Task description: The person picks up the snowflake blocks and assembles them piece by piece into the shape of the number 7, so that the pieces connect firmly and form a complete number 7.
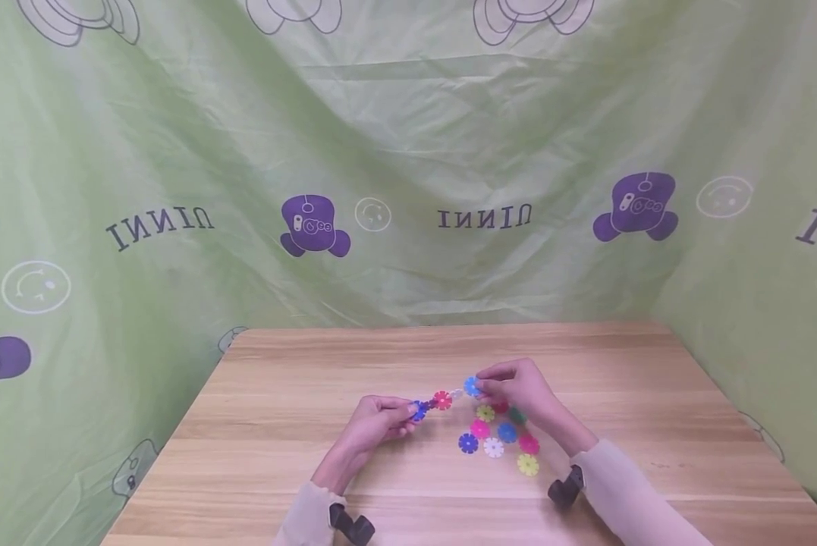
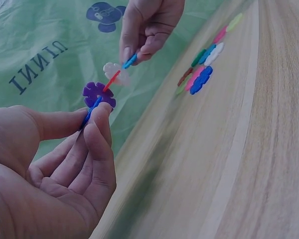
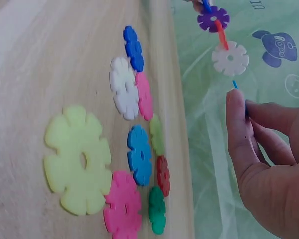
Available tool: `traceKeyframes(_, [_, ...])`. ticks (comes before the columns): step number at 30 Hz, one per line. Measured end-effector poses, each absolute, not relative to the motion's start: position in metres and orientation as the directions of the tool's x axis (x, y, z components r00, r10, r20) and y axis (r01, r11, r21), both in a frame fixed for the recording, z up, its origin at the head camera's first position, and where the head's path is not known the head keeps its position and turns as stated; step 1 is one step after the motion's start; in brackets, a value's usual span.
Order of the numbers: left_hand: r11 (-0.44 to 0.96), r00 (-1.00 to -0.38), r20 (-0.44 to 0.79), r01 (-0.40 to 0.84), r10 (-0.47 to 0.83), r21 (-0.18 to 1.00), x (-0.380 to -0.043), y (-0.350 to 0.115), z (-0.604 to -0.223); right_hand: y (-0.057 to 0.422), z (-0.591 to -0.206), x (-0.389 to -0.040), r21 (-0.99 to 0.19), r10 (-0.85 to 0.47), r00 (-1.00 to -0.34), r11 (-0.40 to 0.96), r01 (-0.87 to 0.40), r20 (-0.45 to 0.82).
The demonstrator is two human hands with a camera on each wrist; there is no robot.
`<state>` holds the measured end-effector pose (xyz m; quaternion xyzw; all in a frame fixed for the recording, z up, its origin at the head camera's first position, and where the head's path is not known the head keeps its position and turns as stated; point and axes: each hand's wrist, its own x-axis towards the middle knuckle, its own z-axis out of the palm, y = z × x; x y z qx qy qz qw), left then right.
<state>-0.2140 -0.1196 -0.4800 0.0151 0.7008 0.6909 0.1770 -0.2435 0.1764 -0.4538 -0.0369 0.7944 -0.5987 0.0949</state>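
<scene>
My left hand pinches a dark blue snowflake disc between thumb and fingers. Joined on from it, a chain runs through a purple disc and a red disc to a white disc at the far end. My right hand pinches a light blue disc beside that white end. A narrow gap appears between the blue edge and the white disc in the right wrist view, where fingers hide most of the blue one. Both hands are raised above the table.
Several loose discs lie grouped under my right hand, among them yellow, pink, white, dark blue and green ones. The wooden table meets a green printed cloth behind and at the sides.
</scene>
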Motion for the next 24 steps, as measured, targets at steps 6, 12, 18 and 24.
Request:
traceKeyframes(6, [0.048, -0.936, -0.230, -0.226, 0.267, 0.973, -0.213, -0.118, -0.479, 0.174, -0.451, -0.241, -0.968, -0.191, -0.976, 0.243, 0.062, -0.110])
traceKeyframes(12, [0.035, -0.941, -0.228, -0.227, 0.251, 0.973, -0.211, -0.113, -0.479, 0.172, -0.452, -0.240, -0.973, -0.201, -0.971, 0.218, 0.081, -0.126])
traceKeyframes(18, [0.021, -0.956, -0.221, -0.221, 0.191, 0.975, -0.208, -0.107, -0.480, 0.170, -0.456, -0.238, -0.977, -0.185, -0.973, 0.189, 0.099, -0.134])
traceKeyframes(24, [0.031, -0.964, -0.205, -0.202, 0.168, 0.979, -0.207, -0.101, -0.482, 0.167, -0.458, -0.237, -0.984, -0.159, -0.977, 0.128, 0.124, -0.144])
